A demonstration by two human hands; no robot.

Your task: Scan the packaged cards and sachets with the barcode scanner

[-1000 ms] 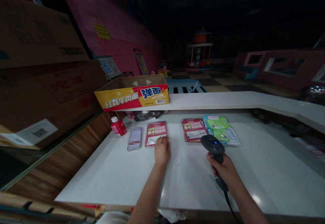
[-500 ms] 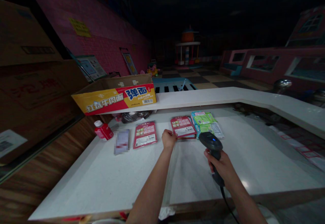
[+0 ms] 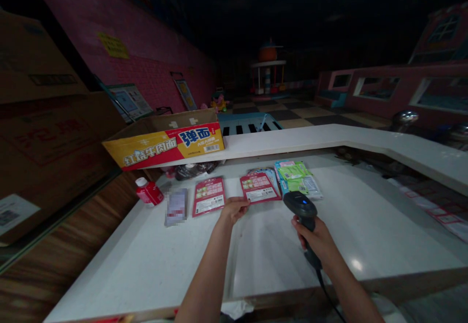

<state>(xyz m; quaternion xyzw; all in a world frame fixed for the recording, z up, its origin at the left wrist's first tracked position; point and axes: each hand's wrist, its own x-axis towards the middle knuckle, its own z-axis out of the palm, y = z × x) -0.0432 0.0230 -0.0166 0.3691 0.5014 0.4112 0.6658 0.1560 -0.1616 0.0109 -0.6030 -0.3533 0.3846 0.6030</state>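
Red packet [image 3: 258, 190] is in our left grip [image 3: 233, 210], nearer to us than the noodle box [image 3: 157, 146] and off to its right. We have the fingertips pinched on the packet's near left corner; we cannot tell whether it lies flat or is slightly raised.

Largest about us is the white surface [image 3: 285, 254], spreading from the noodle box toward us and away to its right. To the left of the noodle box we have a stack of 2 brown cartons [image 3: 62, 137]. A white ledge [image 3: 285, 138] bears the noodle box and runs on to its right. The noodle box itself is yellow and red, open at the top, with a barcode on its near side.

To the right of the noodle box and nearer to us is the black scanner [image 3: 300, 206], a blue light on its head; our right grip [image 3: 317, 237] is wrapped around its handle.

Green and blue packets [image 3: 294, 179] lie well to the right of the noodle box. Less far to its right, a bluish packet [image 3: 271, 174] shows partly from under our held packet. In front of the noodle box's right end lies a 2nd red packet [image 3: 209, 195]. Also in front of the noodle box are a pale item [image 3: 176, 206], too blurred to read, and a red bottle [image 3: 149, 193] with a white cap.
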